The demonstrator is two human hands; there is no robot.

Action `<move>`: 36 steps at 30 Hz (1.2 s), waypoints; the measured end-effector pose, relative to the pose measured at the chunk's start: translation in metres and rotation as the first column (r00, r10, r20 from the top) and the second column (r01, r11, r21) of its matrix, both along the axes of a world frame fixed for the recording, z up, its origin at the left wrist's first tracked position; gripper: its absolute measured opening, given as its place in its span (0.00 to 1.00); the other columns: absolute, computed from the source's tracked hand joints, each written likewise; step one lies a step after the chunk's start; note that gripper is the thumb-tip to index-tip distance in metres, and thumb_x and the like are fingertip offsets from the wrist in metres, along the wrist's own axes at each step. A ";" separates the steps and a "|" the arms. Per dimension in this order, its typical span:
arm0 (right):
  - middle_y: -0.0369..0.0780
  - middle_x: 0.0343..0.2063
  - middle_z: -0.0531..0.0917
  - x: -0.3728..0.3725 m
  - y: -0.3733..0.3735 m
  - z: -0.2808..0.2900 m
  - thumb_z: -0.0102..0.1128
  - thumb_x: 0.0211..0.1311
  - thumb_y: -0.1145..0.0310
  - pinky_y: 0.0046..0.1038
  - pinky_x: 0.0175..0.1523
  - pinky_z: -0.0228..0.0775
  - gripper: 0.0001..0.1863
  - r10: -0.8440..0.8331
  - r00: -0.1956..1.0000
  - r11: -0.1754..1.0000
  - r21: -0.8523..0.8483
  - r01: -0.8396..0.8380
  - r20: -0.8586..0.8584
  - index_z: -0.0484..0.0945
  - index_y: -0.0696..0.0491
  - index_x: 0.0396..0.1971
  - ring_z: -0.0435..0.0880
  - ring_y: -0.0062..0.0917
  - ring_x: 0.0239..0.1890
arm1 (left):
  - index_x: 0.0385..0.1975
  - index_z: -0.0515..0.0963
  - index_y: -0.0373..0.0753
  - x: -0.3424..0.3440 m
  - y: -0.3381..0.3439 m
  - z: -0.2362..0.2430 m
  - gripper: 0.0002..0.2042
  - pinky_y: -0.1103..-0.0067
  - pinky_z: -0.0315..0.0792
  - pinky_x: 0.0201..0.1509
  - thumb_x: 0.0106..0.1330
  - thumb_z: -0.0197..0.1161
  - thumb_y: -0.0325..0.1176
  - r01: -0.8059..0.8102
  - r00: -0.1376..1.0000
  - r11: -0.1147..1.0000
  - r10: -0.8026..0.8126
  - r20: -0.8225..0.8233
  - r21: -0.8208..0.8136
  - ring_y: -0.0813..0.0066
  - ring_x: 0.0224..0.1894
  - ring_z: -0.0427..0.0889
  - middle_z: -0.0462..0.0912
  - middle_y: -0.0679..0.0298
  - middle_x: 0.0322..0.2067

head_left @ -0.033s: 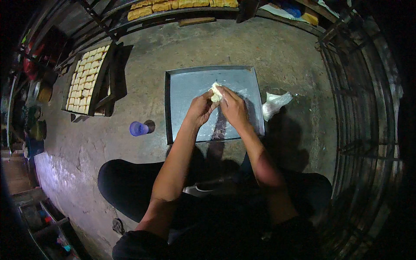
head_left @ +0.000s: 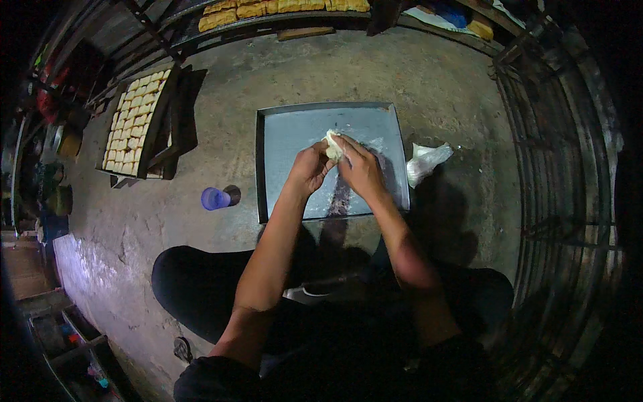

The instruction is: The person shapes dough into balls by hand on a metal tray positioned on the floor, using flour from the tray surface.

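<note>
Between my two hands is a small, pale cream lump (head_left: 333, 146) that looks soft and uneven; whether it is dough or fat I cannot tell. The fingers of my left hand (head_left: 310, 167) close on it from the left. My right hand (head_left: 362, 167) grips it from the right, fingers curled over its top. Both hands are above a shallow rectangular metal baking tray (head_left: 281, 141) on the floor. White smears and specks mark the tray's middle and right side. My hands hide part of the lump.
A whitish plastic bag (head_left: 427, 163) lies by the tray's right edge. Left of the tray is a purple-blue cup (head_left: 215, 198). Pale dough pieces (head_left: 134, 124) fill a tray at far left. Golden loaves (head_left: 281, 7) line a rack at the back; metal racks (head_left: 562, 201) stand at right.
</note>
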State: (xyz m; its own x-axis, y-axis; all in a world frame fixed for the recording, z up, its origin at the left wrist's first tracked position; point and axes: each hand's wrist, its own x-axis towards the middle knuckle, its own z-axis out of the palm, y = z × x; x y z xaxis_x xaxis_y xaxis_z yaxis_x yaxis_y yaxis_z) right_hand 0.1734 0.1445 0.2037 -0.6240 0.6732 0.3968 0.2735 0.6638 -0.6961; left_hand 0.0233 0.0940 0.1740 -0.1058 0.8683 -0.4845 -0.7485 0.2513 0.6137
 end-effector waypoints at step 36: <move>0.38 0.41 0.81 -0.015 -0.001 0.017 0.63 0.64 0.68 0.21 0.43 0.71 0.18 -0.495 0.767 0.492 -0.859 -0.139 -0.408 0.76 0.60 0.50 0.79 0.18 0.41 | 0.52 0.76 0.33 0.025 -0.001 0.039 0.15 0.79 0.68 0.54 0.73 0.53 0.36 -0.095 0.928 0.954 0.189 -0.321 0.285 0.78 0.46 0.77 0.80 0.65 0.45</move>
State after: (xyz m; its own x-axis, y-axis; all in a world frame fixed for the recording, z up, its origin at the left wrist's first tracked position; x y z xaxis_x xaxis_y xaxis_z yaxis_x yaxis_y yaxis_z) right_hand 0.1585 0.1432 0.2210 -0.3240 0.9244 -0.2014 -0.3181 -0.3069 -0.8970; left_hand 0.0479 0.0932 0.2131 -0.3556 0.9215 -0.1560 -0.4976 -0.0453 0.8662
